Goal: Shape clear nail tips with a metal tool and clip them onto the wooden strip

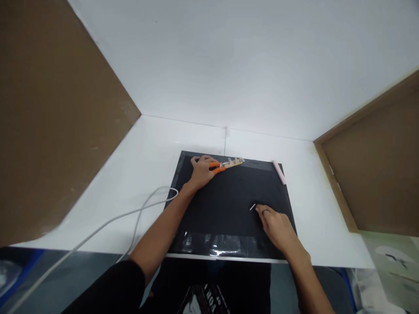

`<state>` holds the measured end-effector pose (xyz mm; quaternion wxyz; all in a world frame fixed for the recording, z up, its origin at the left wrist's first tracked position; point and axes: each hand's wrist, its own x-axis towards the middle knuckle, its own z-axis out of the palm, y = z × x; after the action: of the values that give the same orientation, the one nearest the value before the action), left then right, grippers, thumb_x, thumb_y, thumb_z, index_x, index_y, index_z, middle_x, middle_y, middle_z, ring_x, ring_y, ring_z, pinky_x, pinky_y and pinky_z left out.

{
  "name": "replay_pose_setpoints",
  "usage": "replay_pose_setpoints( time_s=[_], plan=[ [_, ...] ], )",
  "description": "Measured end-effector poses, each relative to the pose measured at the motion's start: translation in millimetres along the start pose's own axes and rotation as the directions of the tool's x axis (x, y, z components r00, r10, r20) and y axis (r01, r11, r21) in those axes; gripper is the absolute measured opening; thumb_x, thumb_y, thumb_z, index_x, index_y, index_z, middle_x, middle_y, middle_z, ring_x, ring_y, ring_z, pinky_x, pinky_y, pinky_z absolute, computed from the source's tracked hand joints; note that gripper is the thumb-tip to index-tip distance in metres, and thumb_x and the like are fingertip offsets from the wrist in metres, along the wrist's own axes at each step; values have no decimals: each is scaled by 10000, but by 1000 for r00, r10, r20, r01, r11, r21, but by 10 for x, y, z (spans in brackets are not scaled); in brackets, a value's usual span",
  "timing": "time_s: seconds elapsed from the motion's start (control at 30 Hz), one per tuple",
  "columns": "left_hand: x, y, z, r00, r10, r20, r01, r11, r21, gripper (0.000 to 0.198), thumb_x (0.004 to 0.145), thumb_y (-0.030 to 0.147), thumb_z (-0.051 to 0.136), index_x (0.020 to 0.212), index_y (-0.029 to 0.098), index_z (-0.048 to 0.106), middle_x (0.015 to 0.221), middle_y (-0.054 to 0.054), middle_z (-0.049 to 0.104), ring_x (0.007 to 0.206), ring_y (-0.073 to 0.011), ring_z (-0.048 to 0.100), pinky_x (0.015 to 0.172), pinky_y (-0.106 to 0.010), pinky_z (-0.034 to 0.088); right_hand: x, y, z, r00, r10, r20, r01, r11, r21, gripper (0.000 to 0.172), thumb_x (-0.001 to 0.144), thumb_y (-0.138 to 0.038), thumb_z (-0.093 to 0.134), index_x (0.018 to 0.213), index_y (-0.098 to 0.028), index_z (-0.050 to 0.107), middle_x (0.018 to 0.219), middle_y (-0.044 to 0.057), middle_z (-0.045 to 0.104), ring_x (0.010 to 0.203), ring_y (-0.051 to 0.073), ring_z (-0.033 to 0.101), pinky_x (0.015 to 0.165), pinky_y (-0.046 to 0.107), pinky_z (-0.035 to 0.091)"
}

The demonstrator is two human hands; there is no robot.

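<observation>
My left hand (201,171) is at the upper left of a black mat, fingers closed around the handles of an orange-handled tool (216,168) that looks like scissors or pliers. Its yellowish front part (233,163) points right, with several small clear pieces along it; I cannot tell whether they are attached. Lower on the right side, my right hand (273,222) has its fingertips pinched together close to the mat. A small white stick (252,207) shows right at those fingertips. One finger wears a dark ring (264,211).
The black mat (225,200) lies on a white table (307,183). A pale pink bar (279,172) rests at its upper right corner. A white cable (131,212) loops over the left side, beside my left forearm. Brown panels (379,170) and a white back wall enclose the table.
</observation>
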<state>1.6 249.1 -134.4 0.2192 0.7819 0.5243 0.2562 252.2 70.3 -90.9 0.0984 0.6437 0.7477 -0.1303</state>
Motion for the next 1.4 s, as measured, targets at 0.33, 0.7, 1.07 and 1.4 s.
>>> replay_pose_setpoints(
  time_s=[0.33, 0.7, 1.07, 1.4],
  plan=[
    [7, -3, 26, 1000, 7, -6, -7, 1000, -13, 223, 863, 480, 669, 920, 276, 738, 1084, -24, 740, 1118, -272, 552, 1012, -513, 207, 87, -106, -90, 995, -96, -5, 95, 994, -52, 352, 959, -337, 578, 1274, -186, 536, 1232, 93, 570, 1024, 207, 607, 825, 386, 558],
    [15, -86, -1, 990, 110, 88, -114, 992, 46, 317, 951, 356, 599, 1195, 154, 598, 1224, -97, 608, 1086, -233, 612, 940, -456, 523, 458, -362, -314, 952, -224, 207, 268, 938, -218, 367, 943, -379, 600, 1226, -150, 558, 1175, 94, 591, 990, 205, 614, 837, 401, 545],
    [15, -197, 31, 973, 205, 108, -212, 975, 67, 318, 963, 340, 583, 1228, 163, 578, 1245, -102, 595, 1066, -222, 620, 908, -430, 548, 413, -574, -330, 976, -144, 163, 176, 963, -206, 332, 950, -373, 590, 1205, -163, 569, 1166, 81, 596, 983, 198, 615, 824, 393, 550],
    [28, -200, 23, 974, 180, 136, -193, 978, 84, 313, 963, 341, 583, 1223, 166, 582, 1249, -102, 594, 1076, -224, 616, 918, -435, 543, 167, -575, -418, 986, -132, 99, 143, 984, -108, 358, 956, -361, 580, 1258, -171, 542, 1193, 87, 586, 1010, 208, 611, 831, 400, 552]
  ],
)
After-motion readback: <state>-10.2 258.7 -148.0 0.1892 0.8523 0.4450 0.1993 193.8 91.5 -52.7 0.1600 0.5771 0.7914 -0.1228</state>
